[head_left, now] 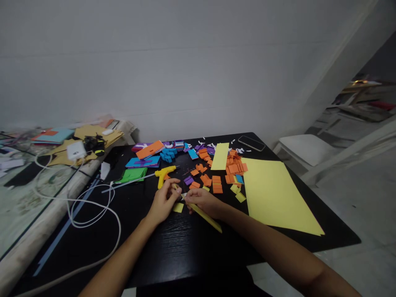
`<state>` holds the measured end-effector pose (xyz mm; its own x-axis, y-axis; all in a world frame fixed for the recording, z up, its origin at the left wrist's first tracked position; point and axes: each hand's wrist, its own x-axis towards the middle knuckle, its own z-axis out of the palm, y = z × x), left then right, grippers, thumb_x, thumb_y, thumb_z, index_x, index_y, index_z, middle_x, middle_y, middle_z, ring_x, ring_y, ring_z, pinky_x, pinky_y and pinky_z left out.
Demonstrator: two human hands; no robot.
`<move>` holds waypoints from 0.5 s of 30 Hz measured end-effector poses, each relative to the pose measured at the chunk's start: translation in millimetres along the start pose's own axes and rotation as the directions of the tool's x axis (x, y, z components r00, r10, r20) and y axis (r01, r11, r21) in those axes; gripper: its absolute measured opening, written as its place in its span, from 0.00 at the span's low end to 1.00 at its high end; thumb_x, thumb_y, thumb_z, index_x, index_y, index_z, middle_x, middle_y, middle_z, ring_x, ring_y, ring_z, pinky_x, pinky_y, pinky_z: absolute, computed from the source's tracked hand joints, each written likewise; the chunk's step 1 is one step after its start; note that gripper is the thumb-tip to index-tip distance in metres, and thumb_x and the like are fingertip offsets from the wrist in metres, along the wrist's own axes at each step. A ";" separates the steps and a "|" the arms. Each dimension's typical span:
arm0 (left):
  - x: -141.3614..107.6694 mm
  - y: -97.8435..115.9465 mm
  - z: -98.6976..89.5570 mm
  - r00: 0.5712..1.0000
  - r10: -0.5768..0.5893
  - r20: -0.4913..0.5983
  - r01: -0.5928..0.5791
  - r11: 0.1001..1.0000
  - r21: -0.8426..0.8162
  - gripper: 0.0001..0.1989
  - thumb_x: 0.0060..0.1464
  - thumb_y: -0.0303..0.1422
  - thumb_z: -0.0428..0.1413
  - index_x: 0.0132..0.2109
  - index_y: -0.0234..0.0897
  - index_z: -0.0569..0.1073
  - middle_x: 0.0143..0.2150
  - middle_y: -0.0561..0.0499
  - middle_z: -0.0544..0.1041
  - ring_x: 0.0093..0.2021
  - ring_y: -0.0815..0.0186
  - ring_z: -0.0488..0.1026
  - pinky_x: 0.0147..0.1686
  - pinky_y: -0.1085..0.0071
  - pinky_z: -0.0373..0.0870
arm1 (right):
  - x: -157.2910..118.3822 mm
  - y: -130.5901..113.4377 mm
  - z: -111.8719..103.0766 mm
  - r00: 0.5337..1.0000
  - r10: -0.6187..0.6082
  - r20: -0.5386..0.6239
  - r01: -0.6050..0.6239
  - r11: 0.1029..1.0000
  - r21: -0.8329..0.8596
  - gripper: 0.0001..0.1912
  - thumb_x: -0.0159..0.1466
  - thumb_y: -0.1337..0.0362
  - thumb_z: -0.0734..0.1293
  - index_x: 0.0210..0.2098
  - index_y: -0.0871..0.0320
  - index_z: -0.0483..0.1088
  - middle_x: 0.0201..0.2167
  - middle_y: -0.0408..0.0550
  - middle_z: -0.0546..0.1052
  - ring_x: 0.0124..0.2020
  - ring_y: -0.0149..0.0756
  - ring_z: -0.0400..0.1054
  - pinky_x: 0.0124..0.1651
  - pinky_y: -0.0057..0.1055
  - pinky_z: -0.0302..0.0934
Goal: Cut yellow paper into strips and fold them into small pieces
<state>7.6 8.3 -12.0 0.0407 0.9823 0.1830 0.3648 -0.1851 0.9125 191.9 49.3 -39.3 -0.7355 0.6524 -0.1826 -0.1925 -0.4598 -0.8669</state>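
Right hand [202, 201]: fingers clamped on the yellow strip [206, 215], which slants from between the hands down toward the near edge.
Left hand [163, 201]: thumb and fingers curled close together at the strip's far end; from where I stand I can't tell whether they pinch it.
White bit [183, 196]: small, between the two hands, too blurred to name.
Handling: I'd say the strip wants a firm hold close to the worked end, with its long tail lying straight so it doesn't twist. Light, even pressure from the left should spare the paper a crease, and a little more room around the wrists would help.
Yellow piece [177, 207]: flat on the table [179, 247], just beside the left hand, on the near side.
Glue gun [163, 174]: just beyond the left hand, near enough that its nozzle is worth minding.
Orange pieces [217, 185]: strewn beyond the right hand, easily brushed by a sleeve or knuckle.
Purple piece [188, 180]: among them, on the left.
Green stack [133, 175]: left, with the blue stack [142, 162] farther back.
Yellow sheets [276, 194]: large, flat, on the right.
Phone [251, 143]: far right.
Cable [119, 225]: looped across the left.
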 end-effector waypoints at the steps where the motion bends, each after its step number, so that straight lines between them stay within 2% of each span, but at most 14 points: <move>1: 0.2 0.2 -0.2 1.000 -0.007 0.002 0.007 1.000 -0.016 0.17 0.62 0.42 0.52 0.53 0.38 0.68 0.35 0.52 0.74 0.29 0.67 0.71 0.27 0.74 0.66 | 0.0 -0.3 -0.2 1.000 -0.005 0.009 0.004 1.000 0.013 0.20 0.51 0.54 0.78 0.31 0.61 0.69 0.24 0.40 0.73 0.23 0.29 0.68 0.31 0.29 0.65; 7: 0.9 0.7 0.0 1.000 -0.030 0.009 0.030 0.999 -0.031 0.16 0.62 0.42 0.52 0.52 0.39 0.68 0.36 0.51 0.74 0.30 0.66 0.72 0.27 0.73 0.67 | -3.0 -4.2 0.6 0.998 0.026 0.066 -0.028 0.999 0.033 0.22 0.47 0.59 0.81 0.32 0.61 0.68 0.24 0.40 0.74 0.24 0.29 0.70 0.31 0.30 0.68; 15: 0.5 1.4 -0.8 1.000 -0.024 0.003 0.024 0.999 -0.036 0.15 0.62 0.42 0.53 0.50 0.38 0.70 0.39 0.49 0.77 0.29 0.67 0.73 0.28 0.72 0.69 | -4.3 -5.6 0.6 0.994 0.058 0.092 -0.063 0.997 0.051 0.24 0.46 0.59 0.81 0.35 0.62 0.69 0.31 0.45 0.78 0.30 0.33 0.75 0.37 0.35 0.71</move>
<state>7.3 8.5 -10.4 0.0349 0.9866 0.1595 0.3324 -0.1620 0.9291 195.8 48.7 -33.3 -0.8024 0.5660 -0.1892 -0.1788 -0.5304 -0.8287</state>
